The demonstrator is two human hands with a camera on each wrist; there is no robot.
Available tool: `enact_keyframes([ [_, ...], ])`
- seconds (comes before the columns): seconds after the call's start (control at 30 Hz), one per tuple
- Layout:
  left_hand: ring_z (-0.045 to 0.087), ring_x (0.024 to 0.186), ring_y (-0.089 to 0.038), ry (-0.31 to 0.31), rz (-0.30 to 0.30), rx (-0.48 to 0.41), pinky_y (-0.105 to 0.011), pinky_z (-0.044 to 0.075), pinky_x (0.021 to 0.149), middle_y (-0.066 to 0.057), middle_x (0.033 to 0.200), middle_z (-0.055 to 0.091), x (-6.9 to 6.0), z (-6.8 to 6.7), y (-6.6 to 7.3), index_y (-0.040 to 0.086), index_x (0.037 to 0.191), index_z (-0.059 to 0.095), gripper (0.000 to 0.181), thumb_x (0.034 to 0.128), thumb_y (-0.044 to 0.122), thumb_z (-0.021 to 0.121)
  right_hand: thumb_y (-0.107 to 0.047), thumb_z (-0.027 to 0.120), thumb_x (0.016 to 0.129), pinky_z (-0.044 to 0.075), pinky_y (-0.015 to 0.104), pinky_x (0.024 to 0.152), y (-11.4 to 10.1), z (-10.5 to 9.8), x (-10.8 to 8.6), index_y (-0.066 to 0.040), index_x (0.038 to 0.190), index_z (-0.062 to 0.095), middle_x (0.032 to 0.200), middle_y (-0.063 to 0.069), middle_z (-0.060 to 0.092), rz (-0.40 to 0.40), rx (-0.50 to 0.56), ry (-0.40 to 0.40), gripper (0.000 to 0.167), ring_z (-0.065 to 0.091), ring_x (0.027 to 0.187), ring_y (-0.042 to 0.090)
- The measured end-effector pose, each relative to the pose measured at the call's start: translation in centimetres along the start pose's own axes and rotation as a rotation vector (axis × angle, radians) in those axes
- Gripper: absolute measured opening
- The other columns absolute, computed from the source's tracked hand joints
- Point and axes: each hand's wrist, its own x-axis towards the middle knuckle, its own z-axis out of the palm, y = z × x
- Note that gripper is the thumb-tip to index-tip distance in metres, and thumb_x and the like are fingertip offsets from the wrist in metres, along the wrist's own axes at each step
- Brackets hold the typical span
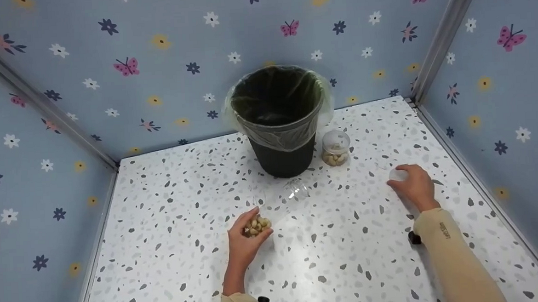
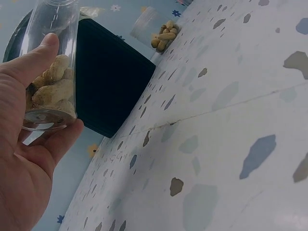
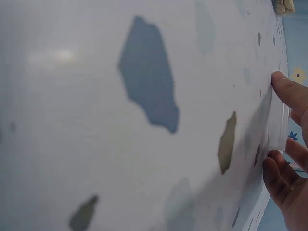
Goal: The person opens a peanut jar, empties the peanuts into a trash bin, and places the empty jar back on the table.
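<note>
My left hand (image 1: 244,246) grips a clear plastic jar (image 1: 297,189) around its lower part, thumb on one side and fingers on the other. Unshelled peanuts (image 2: 54,86) sit in the jar's bottom end. It leans well over to the right in the head view, its narrower end in front of the bin. Over on the right, my right hand (image 1: 416,188) pinches a round whitish lid (image 1: 398,175) by its edges, low at the tabletop. Whether the lid touches the table I cannot tell. In the right wrist view the lid (image 3: 277,125) shows edge-on between thumb and fingers.
A dark bin (image 1: 283,157) with a clear liner stands at the back. Just right of it is a second clear jar (image 1: 335,140) with peanuts in its bottom. Speckled white tabletop (image 1: 173,266) runs up to patterned panels (image 1: 168,82) on three sides.
</note>
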Motion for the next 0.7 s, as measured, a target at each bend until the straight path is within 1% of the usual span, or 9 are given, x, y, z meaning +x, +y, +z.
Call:
enact_keyframes([
  [0.07, 0.06, 0.102, -0.029, -0.002, -0.006, -0.01, -0.032, 0.054, 0.084, -0.006, 0.117, 0.064, 0.0, 0.0, -0.1, 0.004, 0.125, 0.065, 0.059, 0.07, 0.003, 0.087, -0.036, 0.079, 0.081, 0.043, 0.06, 0.091, -0.1, 0.0, -0.1, -0.002, 0.126, 0.061, 0.129, 0.024, 0.055, -0.013, -0.018, 0.056, 0.059, 0.051, 0.115, 0.043],
  [0.17, 0.06, 0.101, -0.029, 0.0, -0.005, -0.01, -0.032, 0.054, 0.083, -0.006, 0.116, 0.064, 0.0, -0.2, 0.0, 0.004, 0.125, 0.065, 0.06, 0.0696, 0.002, 0.087, -0.041, 0.079, 0.081, 0.05, 0.056, 0.078, -0.5, -0.2, 0.0, -0.003, 0.124, 0.064, 0.126, 0.023, 0.059, -0.045, -0.05, 0.172, 0.059, 0.06, 0.102, 0.04],
  [0.27, 0.06, 0.101, -0.03, 0.002, 0.001, -0.005, -0.031, 0.054, 0.082, -0.008, 0.115, 0.064, 0.2, -0.3, 0.2, 0.003, 0.125, 0.064, 0.059, 0.0697, 0.002, 0.086, -0.039, 0.077, 0.084, 0.051, 0.052, 0.063, -1.2, -0.8, 0.5, -0.003, 0.117, 0.069, 0.114, 0.022, 0.066, -0.105, -0.048, 0.316, 0.049, 0.064, 0.08, 0.036],
  [0.37, 0.06, 0.101, -0.03, 0.006, 0.005, 0.004, -0.031, 0.054, 0.082, -0.011, 0.116, 0.063, 0.3, -0.4, 0.5, 0.003, 0.125, 0.064, 0.06, 0.0692, 0.002, 0.087, -0.031, 0.074, 0.087, 0.05, 0.05, 0.059, -2.6, -1.5, 1.6, -0.002, 0.108, 0.072, 0.1, 0.02, 0.07, -0.179, -0.009, 0.42, 0.035, 0.064, 0.069, 0.033],
  [0.4, 0.06, 0.1, -0.03, 0.009, 0.008, 0.009, -0.031, 0.055, 0.08, -0.013, 0.116, 0.063, 0.3, -0.5, 0.6, 0.002, 0.124, 0.064, 0.06, 0.069, 0.002, 0.087, -0.029, 0.073, 0.088, 0.05, 0.048, 0.058, -3.2, -1.8, 2.0, -0.003, 0.106, 0.073, 0.097, 0.018, 0.071, -0.197, 0.008, 0.436, 0.032, 0.064, 0.066, 0.031],
  [0.47, 0.06, 0.099, -0.029, 0.014, 0.012, 0.02, -0.031, 0.055, 0.078, -0.015, 0.116, 0.063, 0.3, -0.6, 0.9, 0.002, 0.124, 0.065, 0.06, 0.0687, 0.002, 0.087, -0.027, 0.072, 0.09, 0.05, 0.043, 0.059, -4.5, -2.4, 2.8, -0.003, 0.104, 0.074, 0.094, 0.016, 0.072, -0.238, 0.053, 0.438, 0.028, 0.065, 0.069, 0.029],
  [0.57, 0.06, 0.099, -0.028, 0.012, 0.027, 0.034, -0.03, 0.055, 0.074, -0.015, 0.117, 0.063, 0.5, -0.9, 1.4, 0.002, 0.124, 0.065, 0.059, 0.0698, 0.002, 0.087, -0.026, 0.07, 0.091, 0.048, 0.033, 0.062, -6.5, -3.3, 4.3, -0.004, 0.105, 0.074, 0.096, 0.013, 0.072, -0.286, 0.123, 0.394, 0.026, 0.065, 0.074, 0.025],
  [0.63, 0.061, 0.099, -0.027, 0.009, 0.028, 0.037, -0.03, 0.055, 0.073, -0.012, 0.117, 0.063, 0.6, -1.2, 1.8, 0.003, 0.125, 0.065, 0.058, 0.0706, 0.002, 0.086, -0.025, 0.07, 0.091, 0.048, 0.032, 0.067, -8.0, -3.9, 5.2, -0.004, 0.107, 0.073, 0.099, 0.013, 0.071, -0.313, 0.171, 0.356, 0.027, 0.065, 0.078, 0.026],
  [0.7, 0.061, 0.099, -0.026, 0.01, 0.029, 0.039, -0.03, 0.055, 0.072, -0.009, 0.117, 0.063, 0.6, -1.4, 2.2, 0.004, 0.125, 0.065, 0.058, 0.0708, 0.001, 0.086, -0.027, 0.071, 0.091, 0.052, 0.036, 0.072, -9.4, -4.4, 6.0, -0.004, 0.111, 0.072, 0.104, 0.014, 0.07, -0.325, 0.204, 0.314, 0.03, 0.066, 0.083, 0.027],
])
